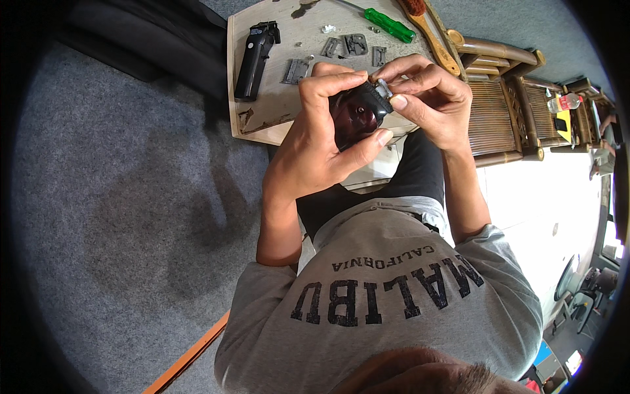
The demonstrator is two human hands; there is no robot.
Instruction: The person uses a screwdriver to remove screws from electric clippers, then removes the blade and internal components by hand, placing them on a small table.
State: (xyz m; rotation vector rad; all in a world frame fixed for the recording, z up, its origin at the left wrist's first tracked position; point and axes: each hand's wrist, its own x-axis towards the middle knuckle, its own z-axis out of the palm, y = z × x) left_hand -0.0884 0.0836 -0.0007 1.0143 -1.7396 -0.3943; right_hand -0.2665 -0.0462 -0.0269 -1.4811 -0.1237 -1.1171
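Observation:
My left hand (pixel 315 131) is wrapped around a dark red and black hair clipper (pixel 359 113), its head turned up and to the right. The fingers and thumb of my right hand (pixel 430 98) pinch a small pale grey part (pixel 382 89) against the clipper's head. Its exact kind is partly hidden by my fingertips. Beyond my hands, on the small table (pixel 272 118), lie several grey metal clipper parts, among them a dark blade piece (pixel 355 44) and a flat plate (pixel 296 71).
A second black hair clipper (pixel 255 62) lies at the table's left. Farther back are a green-handled screwdriver (pixel 388 25), a small white piece (pixel 328 29) and a wooden-handled brush (pixel 433 39). Bamboo furniture (pixel 495 118) stands to the right, with a bottle (pixel 566 102) on it.

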